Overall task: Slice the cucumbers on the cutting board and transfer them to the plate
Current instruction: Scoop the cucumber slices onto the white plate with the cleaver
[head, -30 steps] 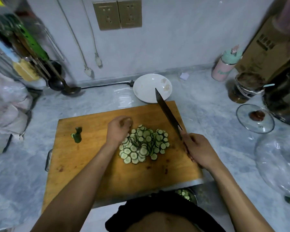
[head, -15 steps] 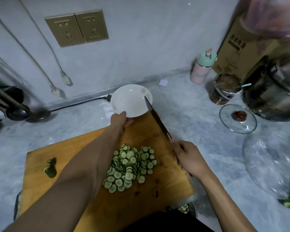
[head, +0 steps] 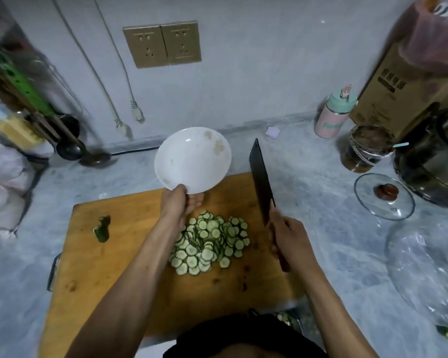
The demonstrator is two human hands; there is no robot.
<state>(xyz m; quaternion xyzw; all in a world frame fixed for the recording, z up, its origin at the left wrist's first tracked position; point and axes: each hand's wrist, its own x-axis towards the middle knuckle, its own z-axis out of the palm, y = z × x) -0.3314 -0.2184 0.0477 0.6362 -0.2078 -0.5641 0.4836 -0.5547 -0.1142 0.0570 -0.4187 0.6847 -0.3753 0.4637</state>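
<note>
head view, left hand: the left hand (head: pixel 177 202) has the white plate (head: pixel 192 158) by its near rim, thumb on top and fingers curled underneath, so it's a proper grip. Plate is tipped up with its inside facing the camera, sitting over the far edge of the board.
head view, right hand: the right hand (head: pixel 290 237) is wrapped round the handle of a dark cleaver (head: pixel 260 184), blade pointing away toward the wall and off the board surface, just right of the plate.
cucumber slices: a loose pile of thin cucumber slices (head: pixel 210 241) lies in the middle of the wooden cutting board (head: pixel 114 267), between the two forearms, none on the plate.
leftover bit: a cucumber end piece (head: pixel 102 228) sits alone on the left part of the board, well apart from the pile.
around it: grey marble-ish counter (head: pixel 321 177); a glass lid (head: pixel 384 196) lies to the right, a pink bottle with a mint cap (head: pixel 332 115) stands by the wall, and a ladle (head: pixel 88 156) lies at the left.
</note>
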